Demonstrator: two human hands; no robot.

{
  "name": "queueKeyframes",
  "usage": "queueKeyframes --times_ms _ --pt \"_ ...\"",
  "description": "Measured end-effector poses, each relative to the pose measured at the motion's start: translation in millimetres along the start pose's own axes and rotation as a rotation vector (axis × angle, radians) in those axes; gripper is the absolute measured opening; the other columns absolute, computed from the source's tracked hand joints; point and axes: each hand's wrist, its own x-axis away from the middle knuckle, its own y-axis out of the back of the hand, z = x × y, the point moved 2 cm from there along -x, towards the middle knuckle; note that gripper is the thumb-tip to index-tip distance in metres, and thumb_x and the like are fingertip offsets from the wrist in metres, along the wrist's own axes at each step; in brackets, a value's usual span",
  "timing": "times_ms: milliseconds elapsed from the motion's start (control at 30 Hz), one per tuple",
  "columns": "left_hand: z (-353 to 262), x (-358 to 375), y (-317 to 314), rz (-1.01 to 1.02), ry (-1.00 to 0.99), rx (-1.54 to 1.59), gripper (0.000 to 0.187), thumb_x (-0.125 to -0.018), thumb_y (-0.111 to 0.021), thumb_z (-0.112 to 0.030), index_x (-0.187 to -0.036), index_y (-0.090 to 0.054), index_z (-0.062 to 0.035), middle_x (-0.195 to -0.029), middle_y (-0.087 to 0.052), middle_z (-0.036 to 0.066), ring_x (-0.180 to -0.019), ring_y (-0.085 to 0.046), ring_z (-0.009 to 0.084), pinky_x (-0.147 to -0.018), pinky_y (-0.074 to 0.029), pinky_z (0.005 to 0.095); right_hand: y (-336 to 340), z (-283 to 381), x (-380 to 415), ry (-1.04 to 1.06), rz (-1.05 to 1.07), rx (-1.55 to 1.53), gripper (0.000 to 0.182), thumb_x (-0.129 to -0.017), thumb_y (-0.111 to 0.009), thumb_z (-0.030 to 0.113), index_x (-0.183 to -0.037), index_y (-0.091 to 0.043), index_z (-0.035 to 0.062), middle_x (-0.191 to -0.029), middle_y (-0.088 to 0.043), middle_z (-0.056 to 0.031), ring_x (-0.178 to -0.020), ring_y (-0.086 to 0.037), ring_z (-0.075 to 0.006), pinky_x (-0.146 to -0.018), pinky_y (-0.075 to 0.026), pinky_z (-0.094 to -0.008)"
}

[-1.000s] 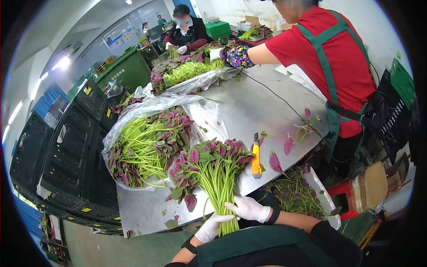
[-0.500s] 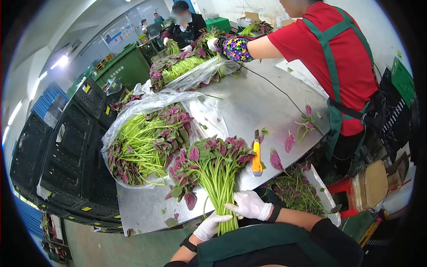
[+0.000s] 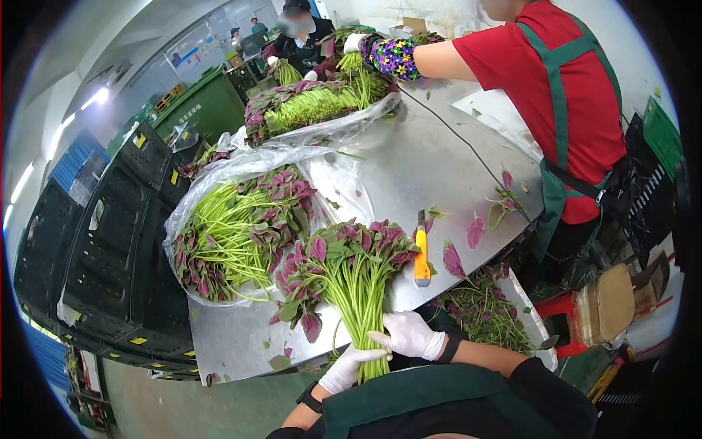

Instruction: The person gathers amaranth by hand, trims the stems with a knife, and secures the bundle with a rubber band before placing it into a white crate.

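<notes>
A bunch of amaranth (image 3: 358, 293) with purple-green leaves and long green stems lies over the near table edge, its stem ends toward me. White-gloved, my left hand (image 3: 352, 368) wraps the stems low on the left side. My right hand (image 3: 411, 336), also gloved, is closed round the same stems from the right, slightly higher. A yellow utility knife (image 3: 422, 257) rests on the metal table just right of the leaves. To the left, a large heap of amaranth (image 3: 232, 233) sits on an opened clear plastic bag (image 3: 191, 201).
Black crates (image 3: 102, 263) are stacked along the left. A white bin (image 3: 532, 314) of trimmings stands below the table's right edge. Across the metal table (image 3: 431, 168), a person in red (image 3: 541, 95) handles greens by another bagged pile (image 3: 311, 110); a second person (image 3: 303, 44) works behind it.
The co-worker in red has lifted a gloved hand, raising some stems above the far pile. My hands stay on the bunch with almost no movement.
</notes>
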Motion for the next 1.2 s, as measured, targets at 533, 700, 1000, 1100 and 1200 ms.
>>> queueKeyframes --times_ms 533,700,1000,1100,1200 --pt "-6 5 -5 0.071 -0.017 0.039 0.039 -0.085 -0.069 -0.009 -0.121 -0.054 -0.0048 -0.101 -0.065 0.01 -0.093 -0.065 0.0217 -0.081 -0.055 0.038 4 0 -1 -0.024 0.081 -0.012 0.066 -0.093 -0.045 0.062 -0.081 -0.06 -0.0014 -0.079 -0.066 -0.0235 -0.077 -0.065 -0.0411 -0.072 -0.051 -0.0486" --pt "-11 2 -4 0.018 -0.076 -0.207 0.044 -0.082 -0.072 -0.007 -0.121 -0.054 -0.0023 -0.102 -0.064 0.008 -0.09 -0.065 0.0189 -0.082 -0.054 0.0336 8 3 -1 0.002 0.052 -0.043 0.061 -0.094 -0.046 0.058 -0.092 -0.061 -0.0011 -0.082 -0.066 -0.0241 -0.079 -0.065 -0.0421 -0.074 -0.051 -0.0489" --pt "-102 40 -42 -0.287 -0.538 -0.888 0.04 -0.072 -0.074 -0.007 -0.11 -0.065 -0.0024 -0.097 -0.07 0.006 -0.087 -0.065 0.0124 -0.081 -0.052 0.03 55 41 -45 0.292 -0.093 -0.208 0.047 -0.094 -0.053 0.046 -0.1 -0.059 0.0 -0.084 -0.063 -0.0245 -0.079 -0.062 -0.043 -0.068 -0.05 -0.0495" --pt "-103 41 -35 -0.315 -0.477 -0.954 0.04 -0.072 -0.073 -0.005 -0.111 -0.065 -0.0016 -0.094 -0.07 0.007 -0.084 -0.064 0.0121 -0.078 -0.053 0.03 35 30 -46 0.215 -0.011 -0.216 0.06 -0.095 -0.046 0.057 -0.096 -0.059 -0.0012 -0.076 -0.063 -0.0236 -0.076 -0.062 -0.0439 -0.069 -0.049 -0.0495" --pt "-76 32 -15 -0.283 -0.238 -0.788 0.037 -0.071 -0.074 -0.003 -0.106 -0.064 -0.0008 -0.088 -0.068 0.005 -0.078 -0.064 0.0126 -0.074 -0.052 0.0294 13 16 -29 0.051 0.17 -0.215 0.064 -0.097 -0.04 0.058 -0.093 -0.062 -0.0024 -0.079 -0.064 -0.0244 -0.079 -0.064 -0.0427 -0.073 -0.049 -0.0508"
